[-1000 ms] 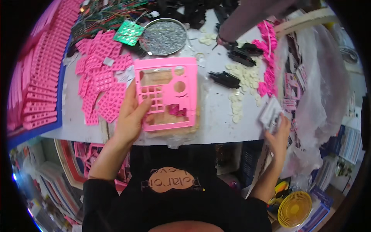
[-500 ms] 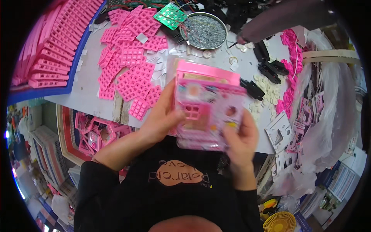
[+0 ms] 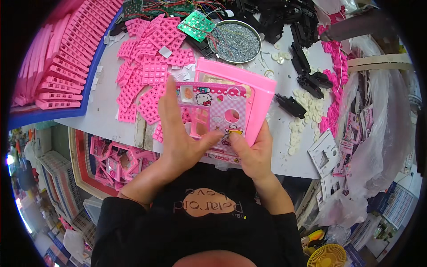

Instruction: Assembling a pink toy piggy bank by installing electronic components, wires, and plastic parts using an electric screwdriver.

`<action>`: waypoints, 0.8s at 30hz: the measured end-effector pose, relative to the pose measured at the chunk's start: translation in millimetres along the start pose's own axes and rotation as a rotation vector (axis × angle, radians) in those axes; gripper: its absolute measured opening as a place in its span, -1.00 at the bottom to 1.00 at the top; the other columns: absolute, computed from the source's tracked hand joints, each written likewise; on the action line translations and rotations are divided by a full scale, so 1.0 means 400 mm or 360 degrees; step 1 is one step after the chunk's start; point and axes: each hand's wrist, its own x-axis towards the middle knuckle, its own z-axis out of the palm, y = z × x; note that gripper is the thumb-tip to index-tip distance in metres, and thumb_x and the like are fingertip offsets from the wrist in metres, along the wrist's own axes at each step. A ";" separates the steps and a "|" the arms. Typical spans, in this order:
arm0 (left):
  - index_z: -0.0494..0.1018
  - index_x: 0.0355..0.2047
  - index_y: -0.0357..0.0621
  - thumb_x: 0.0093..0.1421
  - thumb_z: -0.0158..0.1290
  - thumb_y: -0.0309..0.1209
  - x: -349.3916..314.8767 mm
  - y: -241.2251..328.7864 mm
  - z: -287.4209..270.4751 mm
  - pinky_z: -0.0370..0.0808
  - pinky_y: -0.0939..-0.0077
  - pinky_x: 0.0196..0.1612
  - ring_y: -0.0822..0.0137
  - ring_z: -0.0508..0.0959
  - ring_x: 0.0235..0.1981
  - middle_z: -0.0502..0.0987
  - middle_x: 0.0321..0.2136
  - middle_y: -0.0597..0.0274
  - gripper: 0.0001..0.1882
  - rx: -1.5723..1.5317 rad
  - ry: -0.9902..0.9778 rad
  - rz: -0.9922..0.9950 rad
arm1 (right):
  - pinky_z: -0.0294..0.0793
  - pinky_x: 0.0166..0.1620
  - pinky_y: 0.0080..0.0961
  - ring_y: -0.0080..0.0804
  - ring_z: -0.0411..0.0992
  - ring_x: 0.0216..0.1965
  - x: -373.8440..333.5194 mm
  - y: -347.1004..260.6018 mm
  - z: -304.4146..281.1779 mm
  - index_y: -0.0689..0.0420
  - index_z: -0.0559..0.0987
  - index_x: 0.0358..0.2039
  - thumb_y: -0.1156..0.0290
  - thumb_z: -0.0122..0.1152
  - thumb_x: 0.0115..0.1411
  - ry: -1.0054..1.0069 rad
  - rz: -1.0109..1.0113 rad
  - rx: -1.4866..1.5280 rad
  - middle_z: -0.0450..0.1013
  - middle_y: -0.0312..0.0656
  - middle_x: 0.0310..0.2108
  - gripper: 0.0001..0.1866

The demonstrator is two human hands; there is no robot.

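Above my lap, a pink plastic housing is tilted, with a printed pink faceplate lying over its front. The faceplate has cartoon pictures, a round hole and a barred, window-like opening. My right hand grips both at the lower right, its thumb on the faceplate and its other fingers hidden behind the housing. At the left edge, my left hand is spread, fingers stretched upward and thumb resting across the faceplate's lower part.
Pink keypad pieces are heaped behind my left hand. A blue crate holds pink housings. Farther back are a green circuit board and a round tin of screws. White discs and black parts lie right.
The housing and faceplate have turned and shifted left, with the faceplate now offset leftward over the housing. My left hand's fingers have spread upward. The dark arm-like shape at upper right has drawn back.
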 end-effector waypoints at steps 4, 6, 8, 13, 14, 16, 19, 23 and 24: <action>-0.17 0.42 -0.44 -0.20 0.50 0.03 0.006 -0.003 0.007 0.34 0.17 0.03 0.04 0.32 -0.01 0.24 0.06 -0.10 0.43 -0.0461 0.0005 -0.0215 | 0.32 0.22 -0.41 -0.42 0.31 0.19 0.005 -0.024 0.014 0.31 0.13 0.34 0.49 0.25 0.26 -0.0100 0.0008 0.0068 0.32 -0.09 0.17 -0.28; -0.14 0.43 -0.40 -0.26 0.52 0.06 0.007 -0.040 0.023 0.37 0.22 -0.04 0.09 0.32 -0.05 0.26 -0.01 -0.03 0.46 -0.0469 0.0079 -0.0058 | 0.32 0.22 -0.41 -0.42 0.30 0.18 0.001 -0.034 0.030 0.31 0.10 0.34 0.49 0.23 0.27 -0.0111 0.0004 0.0172 0.32 -0.10 0.17 -0.29; -0.12 0.43 -0.37 -0.31 0.53 0.10 0.008 -0.049 0.026 0.39 0.26 -0.08 0.11 0.33 -0.07 0.26 -0.04 0.00 0.49 -0.0517 0.0058 -0.0107 | 0.32 0.21 -0.40 -0.40 0.31 0.18 0.005 -0.032 0.035 0.32 0.11 0.33 0.46 0.23 0.27 -0.0125 -0.0053 0.0173 0.33 -0.09 0.16 -0.29; -0.10 0.45 -0.28 -0.34 0.54 0.04 0.020 -0.042 0.003 0.40 0.33 -0.12 0.19 0.34 -0.14 0.26 -0.04 0.03 0.48 -0.0578 -0.0089 -0.0271 | 0.34 0.17 -0.34 -0.26 0.35 0.13 0.014 -0.024 0.007 0.33 0.22 0.26 0.33 0.32 0.22 -0.0256 -0.0175 -0.0296 0.35 -0.01 0.12 -0.29; -0.10 0.45 -0.26 -0.34 0.54 0.00 0.019 -0.042 0.002 0.40 0.35 -0.13 0.20 0.34 -0.16 0.26 -0.04 0.04 0.46 -0.0612 -0.0102 -0.0332 | 0.34 0.17 -0.33 -0.23 0.36 0.12 0.018 -0.028 0.006 0.34 0.24 0.25 0.31 0.34 0.20 -0.0286 -0.0180 -0.0313 0.35 0.00 0.12 -0.28; -0.10 0.45 -0.23 -0.33 0.55 -0.07 0.019 -0.037 0.000 0.41 0.38 -0.15 0.23 0.34 -0.19 0.26 -0.04 0.06 0.44 -0.0661 -0.0128 -0.0408 | 0.33 0.16 -0.32 -0.18 0.37 0.11 0.023 -0.042 0.006 0.34 0.26 0.24 0.26 0.37 0.17 -0.0332 -0.0193 -0.0354 0.35 0.04 0.11 -0.26; -0.10 0.46 -0.19 -0.33 0.55 -0.17 0.017 -0.022 -0.019 0.41 0.43 -0.20 0.27 0.33 -0.22 0.26 -0.05 0.09 0.42 -0.0633 -0.0152 -0.0398 | 0.33 0.18 -0.32 -0.24 0.36 0.12 0.020 -0.018 -0.004 0.34 0.23 0.26 0.32 0.35 0.19 -0.0341 -0.0278 -0.0324 0.35 -0.01 0.12 -0.27; -0.10 0.46 -0.17 -0.33 0.55 -0.22 0.015 -0.011 -0.040 0.38 0.49 -0.28 0.34 0.32 -0.28 0.23 -0.09 0.14 0.41 -0.0592 -0.0207 -0.0380 | 0.33 0.19 -0.34 -0.32 0.33 0.14 0.019 -0.014 0.017 0.35 0.20 0.28 0.39 0.32 0.21 -0.0337 -0.0236 -0.0007 0.33 -0.07 0.16 -0.28; -0.10 0.46 -0.17 -0.32 0.55 -0.23 0.013 -0.010 -0.042 0.37 0.51 -0.31 0.36 0.32 -0.29 0.23 -0.10 0.16 0.41 -0.0617 -0.0224 -0.0417 | 0.33 0.19 -0.35 -0.34 0.33 0.15 0.020 -0.020 0.017 0.35 0.19 0.29 0.40 0.32 0.21 -0.0361 -0.0224 0.0004 0.32 -0.08 0.17 -0.28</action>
